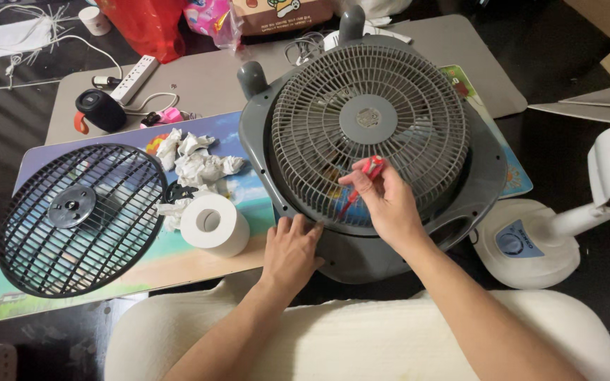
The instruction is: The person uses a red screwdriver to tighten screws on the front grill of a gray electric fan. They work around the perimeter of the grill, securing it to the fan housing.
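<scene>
1. Two hands work a grey box fan [368, 148] lying face-up on the table: the left hand [289, 247] rests flat and open on its front rim, while the right hand [383, 201] pinches a red-handled screwdriver [370, 169] against the grille.
2. Risk: the tip could skid off and drop between the grille's ribs.
3. Risk: a pulling elbow could topple the paper roll [214, 224] beside the detached black grille [79, 219].

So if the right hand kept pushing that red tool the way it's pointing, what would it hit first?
Most likely the grey fan grille: the right hand angles the red tool down into its slats. Depth is unclear, so it may already be through.
</scene>
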